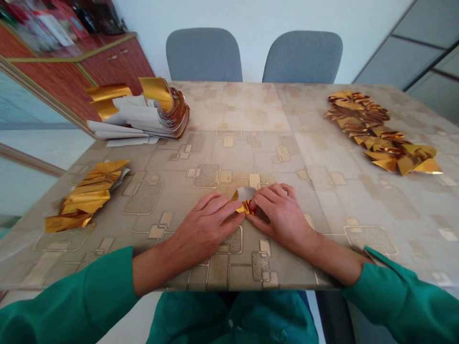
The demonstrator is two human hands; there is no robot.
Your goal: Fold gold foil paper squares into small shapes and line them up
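Observation:
Between my hands, close to the table's front edge, is a small partly folded piece of gold foil paper (245,206), its white back showing at the top. My left hand (214,217) grips its left side, fingers bent over it and thumb along the near edge. On the right side, my right hand (278,210) pinches it with curled fingers. Both hands rest low on the table, and their fingers hide much of the paper.
A thick bent stack of gold-and-white paper sheets (143,117) lies at the back left. Nearer on the left are several creased gold papers (89,196). Folded gold pieces (380,131) form a row on the right. Two grey chairs (204,55) stand behind the patterned table (229,114).

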